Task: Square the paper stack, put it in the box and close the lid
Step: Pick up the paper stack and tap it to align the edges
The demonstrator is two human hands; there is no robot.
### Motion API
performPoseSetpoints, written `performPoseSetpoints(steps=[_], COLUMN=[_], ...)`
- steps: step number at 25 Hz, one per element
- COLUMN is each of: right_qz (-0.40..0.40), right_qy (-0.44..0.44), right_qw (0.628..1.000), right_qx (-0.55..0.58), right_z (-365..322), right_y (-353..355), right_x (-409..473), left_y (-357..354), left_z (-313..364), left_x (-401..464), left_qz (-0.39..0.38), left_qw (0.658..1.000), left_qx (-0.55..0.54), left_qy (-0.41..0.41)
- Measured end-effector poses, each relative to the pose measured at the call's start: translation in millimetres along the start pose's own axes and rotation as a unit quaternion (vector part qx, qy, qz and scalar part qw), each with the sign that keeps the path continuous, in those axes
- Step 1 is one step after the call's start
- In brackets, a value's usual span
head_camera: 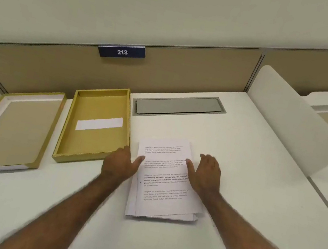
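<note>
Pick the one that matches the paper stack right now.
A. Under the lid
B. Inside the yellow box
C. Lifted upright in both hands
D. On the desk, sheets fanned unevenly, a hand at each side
D: the paper stack lies on the desk, its lower edges splayed, with the left hand and right hand flanking it; the box holds only a white strip.

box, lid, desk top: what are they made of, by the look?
Box: matte mustard paperboard, likely; thin straight walls. Lid: same board, white-wrapped rim. Desk top: smooth white laminate, probably; faint sheen, no grain.
</note>
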State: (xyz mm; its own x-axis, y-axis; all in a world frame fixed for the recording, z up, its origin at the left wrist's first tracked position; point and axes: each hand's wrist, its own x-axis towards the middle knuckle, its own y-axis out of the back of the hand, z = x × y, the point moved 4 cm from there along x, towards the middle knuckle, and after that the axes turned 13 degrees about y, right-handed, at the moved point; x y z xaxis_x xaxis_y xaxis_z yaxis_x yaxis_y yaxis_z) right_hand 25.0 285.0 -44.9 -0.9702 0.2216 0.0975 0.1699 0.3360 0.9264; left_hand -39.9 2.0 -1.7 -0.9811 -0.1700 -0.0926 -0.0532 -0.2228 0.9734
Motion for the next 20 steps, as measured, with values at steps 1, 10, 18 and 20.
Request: performPoseSetpoints(steps=[1,10,18,20], right_qz=[-0.018,-0.072,-0.111,-0.123], right_qy=[-0.015,-0.077,-0.234,-0.282], right_qw=[0.999,0.978,0.904,0.849], right_qx=[0.025,0.179,0.34,0.429], right_z=[2.3,-27.4,3.4,12.0], right_y=[-5.9,-8.7,-9.6,-11.3], right_x=[-4.7,-40.5,1.1,9.0], left_y=[-12.6,-54.3,-61.2,-62.7], left_z=[-3.6,1.2,10.0,12.8], left_x=[-2.3,-9.1,0.3,0.4], left_qz=[-0.041,-0.211,-0.302,-0.321], left_qw=[0.998,0.954,0.909,0.905], left_qx=[-0.03,-0.172,-0.228,-0.214], left_qy=[0.024,0.128,0.176,0.18])
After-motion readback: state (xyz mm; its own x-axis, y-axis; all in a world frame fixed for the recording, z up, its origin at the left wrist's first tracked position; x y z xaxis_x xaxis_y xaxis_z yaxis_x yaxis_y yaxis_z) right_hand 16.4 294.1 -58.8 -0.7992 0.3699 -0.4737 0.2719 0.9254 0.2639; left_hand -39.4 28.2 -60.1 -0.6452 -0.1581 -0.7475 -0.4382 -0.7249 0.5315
